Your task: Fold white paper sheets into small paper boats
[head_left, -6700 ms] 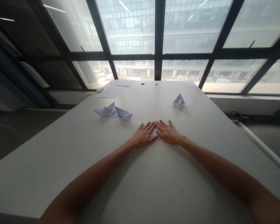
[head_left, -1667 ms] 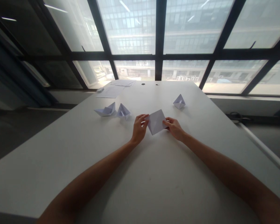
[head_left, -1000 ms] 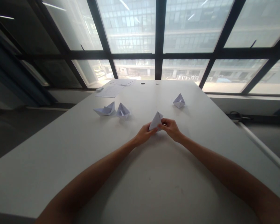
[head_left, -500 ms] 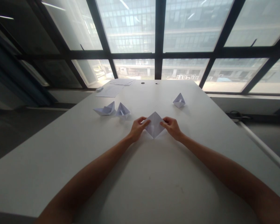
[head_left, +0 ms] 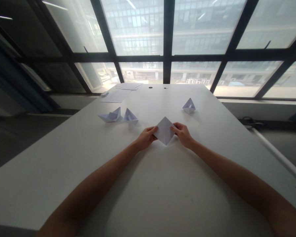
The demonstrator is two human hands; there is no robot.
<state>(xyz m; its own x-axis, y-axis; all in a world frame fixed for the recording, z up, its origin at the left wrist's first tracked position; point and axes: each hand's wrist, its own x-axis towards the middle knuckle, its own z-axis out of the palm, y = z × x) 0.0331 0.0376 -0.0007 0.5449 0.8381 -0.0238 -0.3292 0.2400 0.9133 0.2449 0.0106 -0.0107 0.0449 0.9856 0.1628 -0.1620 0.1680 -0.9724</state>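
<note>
Here we are, a folded paper diamond (head_left: pixel 165 131) right in front of us, and we judge this step goes best with an even, light pinch on both sides, the centre crease straight and the edges lined up. Our left hand (head_left: pixel 146 137) pinches the left corner, our right hand (head_left: pixel 182 133) the right, thumbs on the near face, so the paper spans the gap between the fingertips. Whether its lower point touches the table (head_left: pixel 162 184), we can't quite tell. Beyond, two paper boats (head_left: pixel 111 116) sit leftward, another boat (head_left: pixel 189 106) rightward; farther off, loose sheets (head_left: pixel 115 96).
</note>
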